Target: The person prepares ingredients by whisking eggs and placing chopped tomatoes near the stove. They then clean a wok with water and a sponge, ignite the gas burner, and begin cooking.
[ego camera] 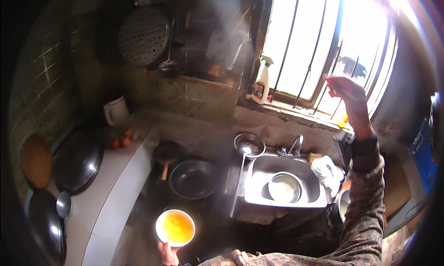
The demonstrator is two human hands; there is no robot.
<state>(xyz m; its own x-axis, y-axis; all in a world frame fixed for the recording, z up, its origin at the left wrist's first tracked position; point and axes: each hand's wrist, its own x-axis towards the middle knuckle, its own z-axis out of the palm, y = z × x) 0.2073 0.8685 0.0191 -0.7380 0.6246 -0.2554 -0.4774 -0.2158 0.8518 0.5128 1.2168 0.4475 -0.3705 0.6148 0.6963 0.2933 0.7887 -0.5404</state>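
Observation:
My left hand (168,254) grips the lower rim of a white bowl (159,228) at the bottom centre; a bright orange-yellow liquid fills much of the bowl. My right hand (343,87), in a camouflage sleeve, is raised in front of the barred window (308,51) with its fingers bent; whether something small is between them cannot be told against the glare. A dark wok (193,179) lies beyond the bowl, beside a small pan with a wooden handle (164,171). To the right, a metal basin (285,188) stands in the steel sink (251,196).
A long-handled ladle (238,186) rests in a metal bowl (260,155) left of the faucet (296,146). Dark lids (79,162), a spoon (63,204) and several eggs (125,142) occupy the left counter (104,182). A spray bottle (262,82) stands on the sill.

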